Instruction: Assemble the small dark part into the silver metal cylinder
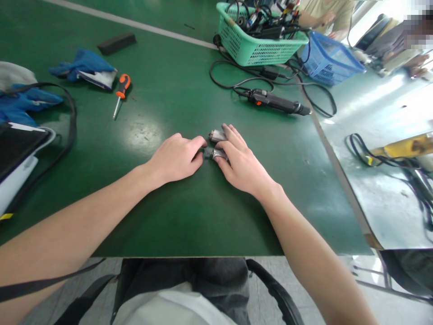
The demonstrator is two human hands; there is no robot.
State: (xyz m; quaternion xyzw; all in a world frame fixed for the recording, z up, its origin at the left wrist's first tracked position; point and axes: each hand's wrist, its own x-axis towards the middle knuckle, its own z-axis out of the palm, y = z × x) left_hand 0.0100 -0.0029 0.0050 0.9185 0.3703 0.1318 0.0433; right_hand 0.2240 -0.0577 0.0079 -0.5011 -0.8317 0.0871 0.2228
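Two small silvery cylinders that look like little motors lie side by side near the middle of the green table. My right hand [241, 164] is closed around the nearer motor [220, 154], thumb on its near side and index finger over it. Its outer fingers rest on the farther motor [218, 135], which lies on the tabletop. A small dark grey part [208, 153] sits at the left end of the nearer motor. My left hand [179, 157] has thumb and index fingertip pinched at that part; whether it is joined to the motor cannot be made out.
An orange-handled screwdriver [122, 88], blue gloves [84, 67] and a dark block [117, 43] lie at the left. A black electric screwdriver [275, 101] with its cord lies beyond my right hand. Green [260, 52] and blue baskets [329, 58] stand behind; people sit at the far right.
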